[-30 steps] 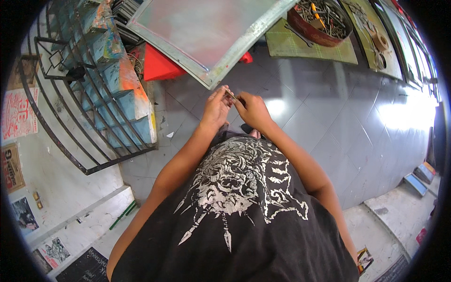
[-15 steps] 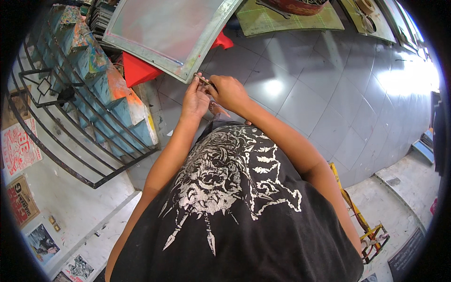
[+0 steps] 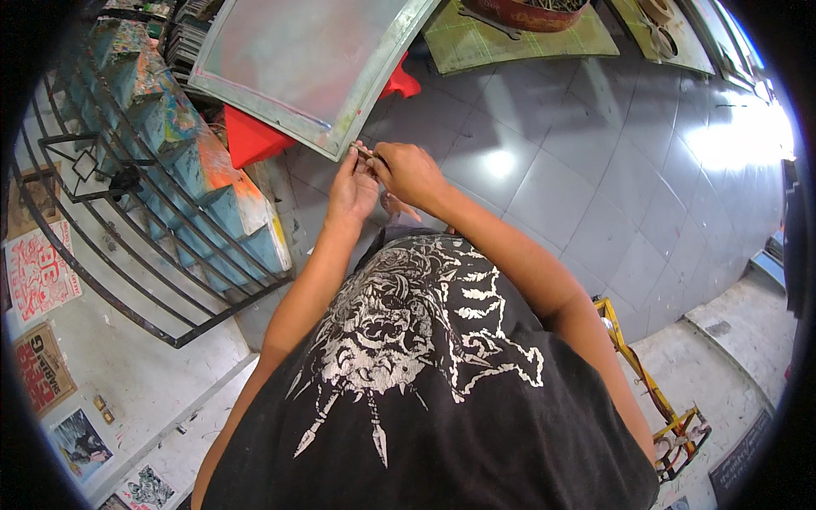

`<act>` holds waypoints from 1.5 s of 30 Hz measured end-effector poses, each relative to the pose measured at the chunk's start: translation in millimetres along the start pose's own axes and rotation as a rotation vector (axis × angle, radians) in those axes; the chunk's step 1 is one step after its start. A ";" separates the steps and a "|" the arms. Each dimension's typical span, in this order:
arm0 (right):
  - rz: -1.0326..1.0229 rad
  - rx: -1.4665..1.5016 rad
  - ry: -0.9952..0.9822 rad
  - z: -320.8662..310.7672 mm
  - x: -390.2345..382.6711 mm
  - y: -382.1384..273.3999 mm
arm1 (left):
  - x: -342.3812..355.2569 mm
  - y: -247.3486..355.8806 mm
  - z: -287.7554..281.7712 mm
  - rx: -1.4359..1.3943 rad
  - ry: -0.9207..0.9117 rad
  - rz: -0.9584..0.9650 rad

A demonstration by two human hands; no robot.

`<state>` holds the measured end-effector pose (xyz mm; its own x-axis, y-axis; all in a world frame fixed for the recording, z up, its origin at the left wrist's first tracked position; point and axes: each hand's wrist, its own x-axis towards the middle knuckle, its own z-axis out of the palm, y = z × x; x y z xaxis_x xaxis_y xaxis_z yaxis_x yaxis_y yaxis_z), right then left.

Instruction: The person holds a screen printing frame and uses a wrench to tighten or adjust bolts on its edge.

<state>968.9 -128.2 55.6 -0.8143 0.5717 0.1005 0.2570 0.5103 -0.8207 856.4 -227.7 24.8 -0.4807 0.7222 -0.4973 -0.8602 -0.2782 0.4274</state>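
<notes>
My left hand [image 3: 353,192] is raised at the near corner of a framed mesh screen [image 3: 285,55], its thumb and fingertips closed on a thin, brownish stick-like piece [image 3: 364,154]. From the right, my right hand [image 3: 411,176] has its fingers curled around the other end of that piece. The two hands almost touch, and the fingers hide much of what they hold. The screen has a pale metal-looking frame and a greyish-pink mesh. Red cloth or sheeting [image 3: 253,138] sticks out beneath it.
Left of me, a black metal railing [image 3: 234,299] runs beside paint-splashed blue steps [image 3: 200,174]. A round reddish container [image 3: 531,15] stands on a green gridded board [image 3: 476,44] at the back. Tape rolls [image 3: 661,38] lie farther right. A yellow metal frame [image 3: 633,361] is by my right elbow.
The whole view has shifted slightly, so the screen's corner sits a little lower. My hands stay together at that corner, and less of the thin piece shows between them.
</notes>
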 end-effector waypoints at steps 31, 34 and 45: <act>0.006 -0.070 0.080 13.9 -5.9 1.8 | 10.0 -5.1 -16.0 0.072 -0.040 0.055; -0.005 -0.030 0.010 15.1 -2.6 4.5 | 8.6 -6.4 -17.3 0.053 -0.022 0.051; -0.015 0.031 0.054 13.3 -6.9 3.2 | 2.8 -6.1 -0.3 0.081 0.071 0.091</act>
<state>968.5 -139.1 44.8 -0.7882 0.5985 0.1431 0.2278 0.4998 -0.8356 860.2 -224.2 20.6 -0.5697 0.6485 -0.5049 -0.7973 -0.2869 0.5311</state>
